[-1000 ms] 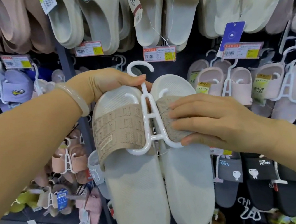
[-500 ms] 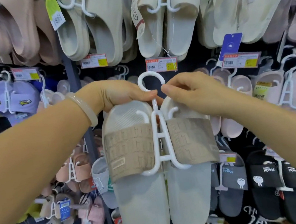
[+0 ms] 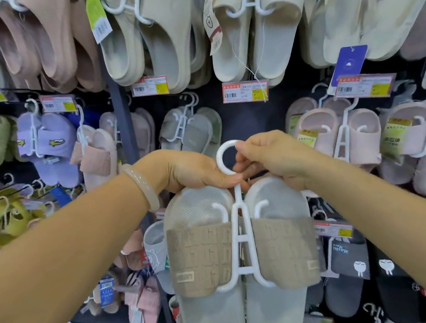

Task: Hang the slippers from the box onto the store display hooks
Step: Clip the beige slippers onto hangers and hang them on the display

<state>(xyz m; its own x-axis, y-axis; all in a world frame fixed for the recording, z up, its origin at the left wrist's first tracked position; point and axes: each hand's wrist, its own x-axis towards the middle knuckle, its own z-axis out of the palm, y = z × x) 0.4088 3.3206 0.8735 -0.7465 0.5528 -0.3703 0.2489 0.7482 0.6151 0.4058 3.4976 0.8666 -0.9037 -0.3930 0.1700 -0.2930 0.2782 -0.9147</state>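
Observation:
A pair of pale grey slippers [image 3: 214,320] with beige woven straps hangs on a white plastic hanger [image 3: 242,229] in front of the display wall. My left hand [image 3: 188,170], with a pale bangle on its wrist, pinches the hanger's neck just below the round hook loop [image 3: 224,159]. My right hand [image 3: 270,160] grips the right side of that loop from above. The slippers hang toes down, soles toward the wall. The box is out of view.
The wall is packed with hung slippers: cream pairs [image 3: 253,20] above, grey pairs [image 3: 193,133] behind my hands, pink pairs [image 3: 341,135] to the right, purple ones [image 3: 47,143] to the left. A price tag [image 3: 245,91] juts out just above the loop.
My right hand left the right strap and rose to the hanger's loop, which it now grips. The slipper pair sits lower in view and both straps are uncovered.

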